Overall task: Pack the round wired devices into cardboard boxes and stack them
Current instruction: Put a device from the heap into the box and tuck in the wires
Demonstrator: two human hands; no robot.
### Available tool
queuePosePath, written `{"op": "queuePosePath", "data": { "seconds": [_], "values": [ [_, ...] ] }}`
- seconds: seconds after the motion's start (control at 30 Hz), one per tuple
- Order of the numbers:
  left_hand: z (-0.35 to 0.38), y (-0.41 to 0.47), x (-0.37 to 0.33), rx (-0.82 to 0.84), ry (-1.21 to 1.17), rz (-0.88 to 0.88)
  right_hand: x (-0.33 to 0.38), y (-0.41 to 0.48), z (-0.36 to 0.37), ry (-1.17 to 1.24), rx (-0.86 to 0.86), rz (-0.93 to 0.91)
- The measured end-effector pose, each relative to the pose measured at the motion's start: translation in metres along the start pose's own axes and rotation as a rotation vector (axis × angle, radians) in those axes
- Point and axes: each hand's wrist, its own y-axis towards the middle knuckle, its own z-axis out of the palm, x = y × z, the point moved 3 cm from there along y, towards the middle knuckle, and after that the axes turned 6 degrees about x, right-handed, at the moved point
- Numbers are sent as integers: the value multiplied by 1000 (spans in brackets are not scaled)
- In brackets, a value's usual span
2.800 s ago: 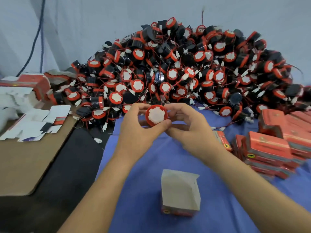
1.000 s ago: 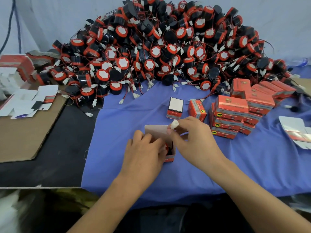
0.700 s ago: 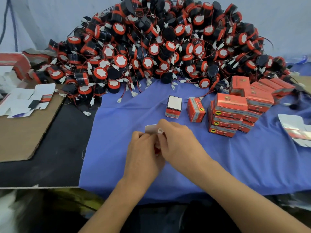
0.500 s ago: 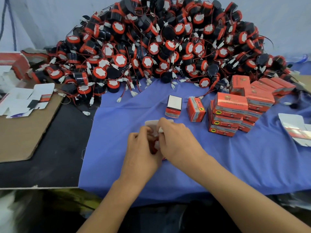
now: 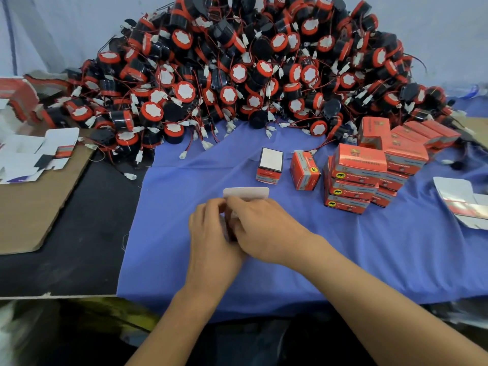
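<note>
A small cardboard box (image 5: 247, 193) stands on the blue cloth (image 5: 343, 247) between my hands, its pale top flap sticking up behind my fingers. My left hand (image 5: 211, 233) holds the box's left side. My right hand (image 5: 260, 225) curls over its top and right side. The box's contents are hidden by my hands. A big heap of round black-and-red wired devices (image 5: 250, 70) fills the back of the table. Packed red boxes (image 5: 359, 178) are stacked at the right.
Two single boxes stand behind my hands: one with a white top (image 5: 270, 165) and a red one (image 5: 304, 170). Flat unfolded box blanks lie at the left (image 5: 34, 154) on brown cardboard (image 5: 31, 207) and at the right edge (image 5: 464, 202).
Earlier my hands held a round device up by the heap. Since then they came down to the box on the cloth, and over the last second closed in over its opening.
</note>
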Motion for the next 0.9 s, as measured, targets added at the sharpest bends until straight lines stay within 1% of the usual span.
{"op": "queuePosePath", "data": {
  "seconds": [0.1,0.2,0.3,0.37,0.5,0.6,0.7,0.8,0.9],
  "values": [
    [-1,0,2,21,-67,-4,-3,-1,3,-34,28,-15],
    [-1,-2,7,33,-85,9,-4,-1,6,-44,55,-18],
    [-1,-2,16,57,-141,-26,-10,-2,6,-49,80,-20],
    [-2,-2,21,78,-167,-46,-14,-2,5,-9,84,-13],
    [-3,-4,28,104,-239,-34,-13,-2,1,103,-52,5],
    [-4,-5,33,135,-287,-82,-17,0,0,191,-73,118],
    [-3,-5,34,157,-335,-114,-21,-1,-1,244,-103,159],
    [-3,-6,35,163,-325,-103,-15,-3,1,287,-77,92],
    [-3,-8,38,164,-325,-100,-11,-5,8,147,-5,-36]
  ]
}}
